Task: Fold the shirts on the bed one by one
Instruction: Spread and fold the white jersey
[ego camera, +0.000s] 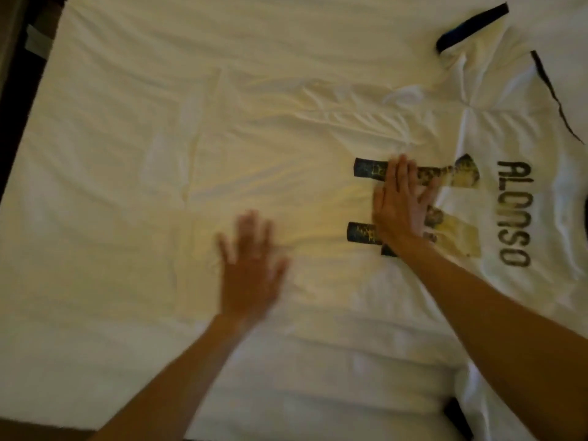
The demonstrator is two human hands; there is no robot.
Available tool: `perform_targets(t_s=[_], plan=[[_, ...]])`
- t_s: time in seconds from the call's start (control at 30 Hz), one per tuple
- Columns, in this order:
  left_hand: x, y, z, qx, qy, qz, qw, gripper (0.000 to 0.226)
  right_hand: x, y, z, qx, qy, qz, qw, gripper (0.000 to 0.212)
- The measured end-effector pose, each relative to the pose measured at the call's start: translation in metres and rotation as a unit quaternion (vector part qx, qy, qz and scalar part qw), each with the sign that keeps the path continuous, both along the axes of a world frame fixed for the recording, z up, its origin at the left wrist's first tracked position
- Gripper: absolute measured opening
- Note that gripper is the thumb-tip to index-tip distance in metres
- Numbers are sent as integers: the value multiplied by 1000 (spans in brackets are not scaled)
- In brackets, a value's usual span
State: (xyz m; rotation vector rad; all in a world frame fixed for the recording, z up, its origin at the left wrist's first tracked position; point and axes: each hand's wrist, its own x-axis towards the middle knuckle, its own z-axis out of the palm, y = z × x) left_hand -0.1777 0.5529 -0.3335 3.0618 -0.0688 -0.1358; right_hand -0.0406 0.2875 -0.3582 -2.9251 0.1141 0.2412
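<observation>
White bed [95,154], white shirt [318,138] spread flat, left hand [249,275] and right hand [401,205] pressing it, fingers straight, grip released

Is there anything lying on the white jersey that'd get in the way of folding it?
Nothing visible: only the left hand and right hand lie flat on the white ALONSO jersey.

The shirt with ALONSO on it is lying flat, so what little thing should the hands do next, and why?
Probably sweep the left hand outward over the shirt. Wrinkles show in the cloth above the hands, both hands lie flat and open, and the right hand already pins the printed number.
</observation>
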Motion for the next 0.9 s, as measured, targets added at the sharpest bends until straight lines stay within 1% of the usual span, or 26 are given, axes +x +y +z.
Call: perform_targets(t_s=[0.03, 0.07, 0.1, 0.13, 0.17, 0.23, 0.3, 0.33, 0.37, 0.4, 0.43, 0.5, 0.53, 0.6, 0.67, 0.73, 0.77, 0.83, 0.9], plan=[[-12, -36, -2, -42, 15, -103, 994, 63, -18, 7, 4, 16, 1, 16, 1000, 59], [-25, -62, -4, -63, 38, -177, 982, 61, -39, 11, 7, 26, 2, 46, 999, 59], [-34, -74, -7, -62, 61, -210, 974, 59, -61, 10, 10, 25, 3, 83, 996, 60], [-41, -69, -10, -48, 71, -207, 975, 59, -83, 3, 11, 17, 5, 116, 993, 61], [-46, -53, -13, -27, 71, -175, 982, 60, -103, -9, 10, 10, 11, 135, 991, 61], [-57, -4, -14, 26, 90, -55, 994, 68, -143, -42, 9, 11, 36, 131, 991, 63], [-70, 44, -6, 61, 97, 74, 991, 77, -180, -71, 15, 19, 67, 108, 992, 67], [-77, 54, 0, 58, 102, 103, 988, 79, -198, -80, 22, 19, 79, 98, 992, 69], [-83, 51, 6, 44, 112, 92, 988, 80, -215, -85, 29, 16, 90, 91, 992, 71], [-90, 39, 11, 20, 116, 43, 992, 80, -232, -87, 37, 12, 98, 84, 992, 74], [-97, 17, 15, -17, 119, -30, 992, 79, -248, -88, 45, 8, 105, 74, 992, 79], [-104, -37, 22, -76, 116, -181, 974, 82, -272, -91, 58, 10, 115, 41, 992, 95], [-104, -64, 24, -86, 114, -231, 962, 87, -282, -93, 63, 15, 122, 22, 992, 102], [-98, -106, 25, -95, 122, -273, 950, 100, -303, -101, 71, 20, 146, -12, 989, 113], [-86, -128, 22, -93, 139, -280, 945, 103, -321, -110, 77, 11, 182, -58, 981, 116], [-72, -136, 21, -78, 153, -286, 943, 95, -333, -121, 82, -16, 202, -101, 974, 114], [-64, -138, 21, -70, 151, -291, 942, 89, -336, -126, 85, -23, 199, -112, 973, 110], [-56, -137, 21, -64, 132, -308, 940, 77, -343, -135, 88, -15, 169, -113, 979, 89], [-56, -135, 20, -66, 96, -322, 939, 63, -348, -143, 85, 7, 109, -123, 986, 70]])
